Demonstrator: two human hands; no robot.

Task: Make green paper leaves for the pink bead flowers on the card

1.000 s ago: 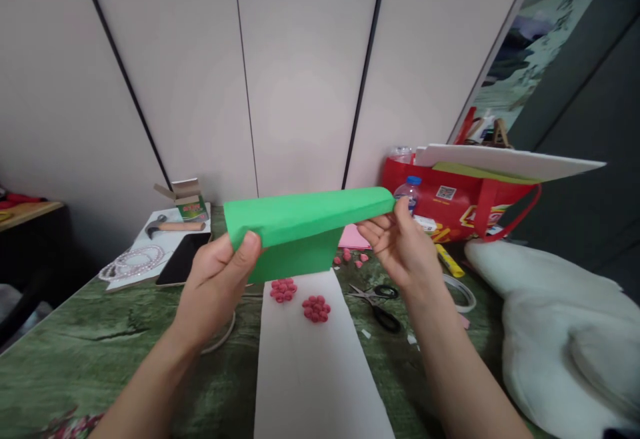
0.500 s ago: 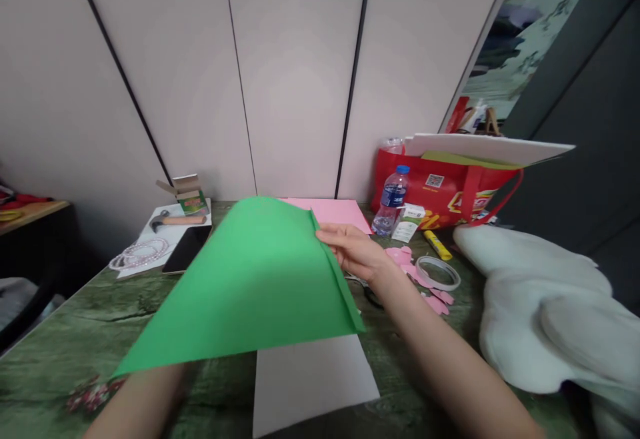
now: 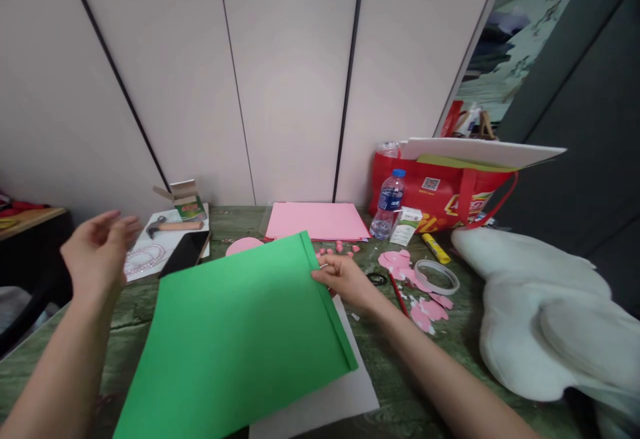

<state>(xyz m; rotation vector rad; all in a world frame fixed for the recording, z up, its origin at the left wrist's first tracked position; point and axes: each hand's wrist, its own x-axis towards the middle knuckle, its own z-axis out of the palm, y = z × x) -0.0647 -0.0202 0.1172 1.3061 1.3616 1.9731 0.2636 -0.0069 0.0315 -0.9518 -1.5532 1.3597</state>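
Observation:
My right hand (image 3: 345, 280) pinches the right edge of a large green sheet of paper (image 3: 240, 332), thumb on top. A narrow folded strip runs along that edge. The sheet is tilted over the table and covers part of a white sheet (image 3: 345, 392). Off to the left, my left hand (image 3: 100, 249) is raised in the air, apart from the paper, its fingers loosely curled with nothing seen between them. A black phone (image 3: 185, 252) and a hammer (image 3: 177, 226) lie just beyond that hand.
Pink sheets (image 3: 317, 220) are stacked at the back. To the right are pink cutouts (image 3: 397, 262), a tape roll (image 3: 437, 276), a red pencil (image 3: 399, 294), a glue stick (image 3: 436, 248), a water bottle (image 3: 389, 206), a red bag (image 3: 440, 189) and a white cushion (image 3: 545, 306).
My left hand has come out from under the green sheet and risen to the left. The sheet has dropped lower and flattened, uncovering pink pieces behind it. The right hand still grips its edge.

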